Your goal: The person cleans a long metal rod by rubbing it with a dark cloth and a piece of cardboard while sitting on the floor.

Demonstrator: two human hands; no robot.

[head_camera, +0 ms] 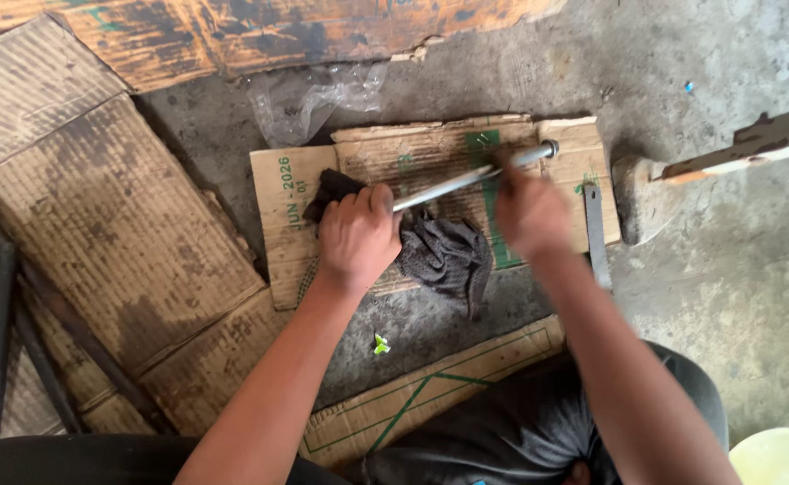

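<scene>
Now my left hand [357, 235] closes its grip around one end of the steel rod [471, 175] over the dark rag [444, 253], steadying it, while my right hand [529, 214] (blurred) grips it midway above the cardboard sheet [296, 242] on the floor.

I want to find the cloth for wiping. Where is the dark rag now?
In the head view, the dark rag lies at centre on the flat cardboard sheet, under the metal rod, partly beneath the left hand.
</scene>
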